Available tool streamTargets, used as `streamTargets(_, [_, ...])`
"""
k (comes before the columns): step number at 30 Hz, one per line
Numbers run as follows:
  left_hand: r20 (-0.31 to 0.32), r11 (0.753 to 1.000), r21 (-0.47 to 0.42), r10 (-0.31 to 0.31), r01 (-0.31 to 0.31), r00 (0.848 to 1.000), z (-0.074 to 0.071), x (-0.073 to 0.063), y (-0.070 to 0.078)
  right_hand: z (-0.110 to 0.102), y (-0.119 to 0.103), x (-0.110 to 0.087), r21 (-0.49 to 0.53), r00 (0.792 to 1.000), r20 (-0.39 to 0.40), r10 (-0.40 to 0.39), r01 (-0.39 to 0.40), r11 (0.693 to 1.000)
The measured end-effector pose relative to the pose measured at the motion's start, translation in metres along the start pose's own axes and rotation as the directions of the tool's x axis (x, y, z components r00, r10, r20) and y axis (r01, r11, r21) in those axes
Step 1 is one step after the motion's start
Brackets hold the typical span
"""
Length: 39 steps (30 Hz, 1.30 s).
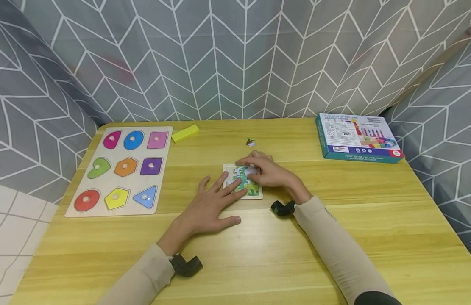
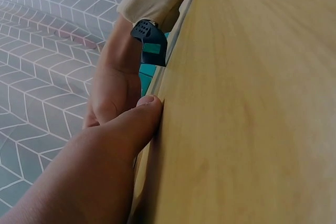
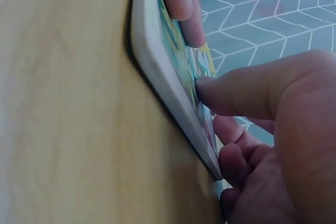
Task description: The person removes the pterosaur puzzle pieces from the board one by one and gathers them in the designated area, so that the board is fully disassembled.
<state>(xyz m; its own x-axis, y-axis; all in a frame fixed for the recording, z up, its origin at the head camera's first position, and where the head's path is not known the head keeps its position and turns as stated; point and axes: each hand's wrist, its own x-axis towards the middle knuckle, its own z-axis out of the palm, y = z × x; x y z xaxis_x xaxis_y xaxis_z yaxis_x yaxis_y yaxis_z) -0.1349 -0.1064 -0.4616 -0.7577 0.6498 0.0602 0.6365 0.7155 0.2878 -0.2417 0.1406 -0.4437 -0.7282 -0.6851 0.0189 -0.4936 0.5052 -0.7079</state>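
the left hand (image 1: 206, 209) lies splayed on the central puzzle (image 1: 252, 189); the right hand (image 1: 271, 171) pinches its edge. the upper-right box (image 1: 359, 137) reads "five sets of column beaded boxes".

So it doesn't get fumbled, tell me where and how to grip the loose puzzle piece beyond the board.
Pinch the loose puzzle piece by two opposite edges, coming from above, probably with the right hand, which is nearer. It lies flat on the table, apart from the puzzle board, so its edges look free for pinching.
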Motion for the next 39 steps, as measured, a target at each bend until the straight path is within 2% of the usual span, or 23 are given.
streamTargets(13, [0.004, 1.000, 0.003, 0.000, 0.000, 1.000, 0.0012, 0.0001, -0.0005, 0.0014, 0.0053, -0.0037, 0.022, 0.996, -0.050, -0.068, 0.069, 0.997])
streamTargets(21, [0.003, 1.000, -0.007, -0.002, 0.002, 1.000, 0.0008, -0.0001, -0.0002, -0.0001, 0.0049, -0.0049, 0.014, 0.995, -0.046, -0.092, 0.093, 0.996])
streamTargets(39, [0.010, 1.000, 0.001, -0.008, 0.008, 1.000, 0.0004, 0.0007, 0.0010, -0.0009, 0.0035, -0.0046, 0.066, 0.996, -0.056, -0.063, 0.067, 0.996])
